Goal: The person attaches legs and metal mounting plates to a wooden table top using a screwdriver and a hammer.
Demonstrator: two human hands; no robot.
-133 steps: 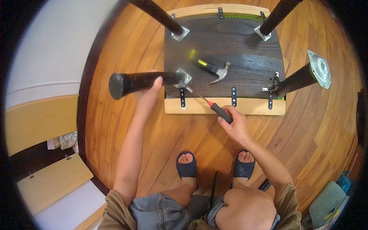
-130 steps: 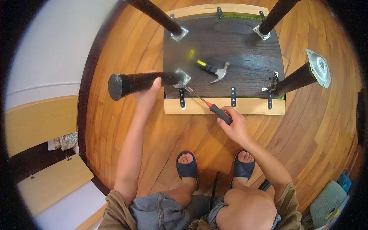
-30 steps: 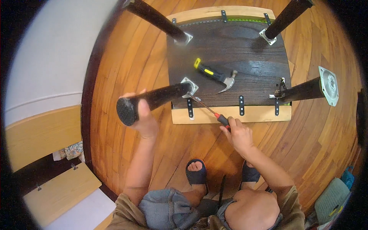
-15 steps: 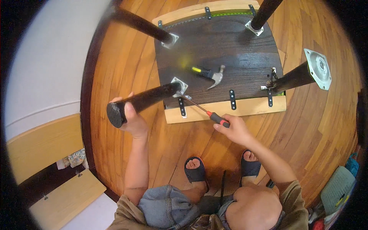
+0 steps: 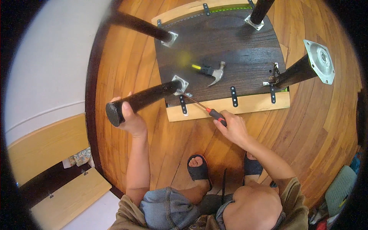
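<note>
A dark tabletop [image 5: 214, 42] lies with its underside up, pale wooden strips joined along its edges by black plates. My left hand [image 5: 132, 120] is wrapped round the free end of a dark table leg [image 5: 147, 99]. The other end of this leg meets a silver mounting plate [image 5: 183, 81] at the near left corner. In my right hand [image 5: 232, 128] is a screwdriver [image 5: 216, 114] with a black and red handle. Its tip reaches the near edge of that plate; the exact contact is too small to tell. A claw hammer [image 5: 215, 73] rests on the tabletop.
Two more legs [image 5: 143, 26] [image 5: 262, 11] rise from the far corners. A leg topped with a silver plate [image 5: 319, 63] stands at the near right corner. Left, beside the white wall, is an open pale wooden cabinet [image 5: 50, 147]. Papers [image 5: 339, 191] lie at the right.
The view has shifted slightly. My right hand and the screwdriver handle sit a little higher and further left, while its tip stays by the same plate. My left hand keeps its hold.
</note>
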